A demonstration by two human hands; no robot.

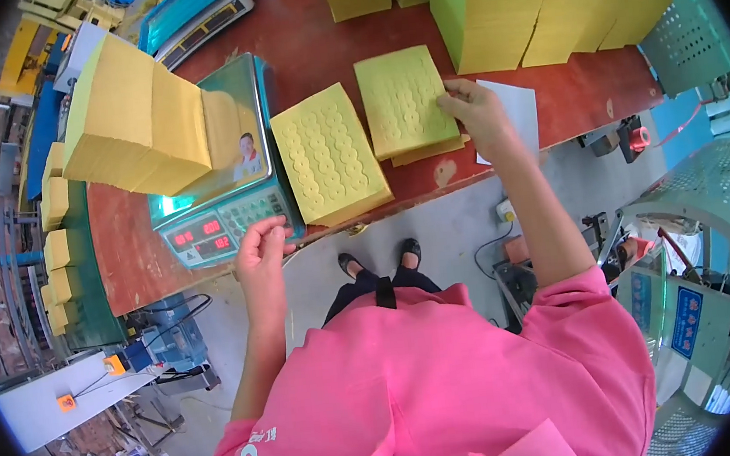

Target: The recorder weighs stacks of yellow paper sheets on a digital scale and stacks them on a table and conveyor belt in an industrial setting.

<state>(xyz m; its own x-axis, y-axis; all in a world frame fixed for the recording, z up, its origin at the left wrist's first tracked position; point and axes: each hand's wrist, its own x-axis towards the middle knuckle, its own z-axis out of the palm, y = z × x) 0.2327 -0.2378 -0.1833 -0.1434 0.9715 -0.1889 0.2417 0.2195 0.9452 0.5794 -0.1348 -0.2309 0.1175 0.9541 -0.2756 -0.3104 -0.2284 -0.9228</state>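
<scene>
The right hand (479, 111) pinches the edge of a yellow embossed paper stack (403, 99) lying on the red tabletop (313, 53), seemingly steadying it, beside a second stack (328, 154), while the left hand (260, 254) hovers loosely curled, holding nothing, near the weighing scale (227, 208) carrying a tall paper bundle (136, 118).

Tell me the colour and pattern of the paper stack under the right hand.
Yellow, embossed with rows of small circles; head view shows the stack under the right hand.

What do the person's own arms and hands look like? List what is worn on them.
Both forearms are bare, with no gloves; no ring or watch is visible on the left hand or the right hand. Short pink sleeves of a pink top end near the elbows. The top bears a small white marking low on the left side.
</scene>
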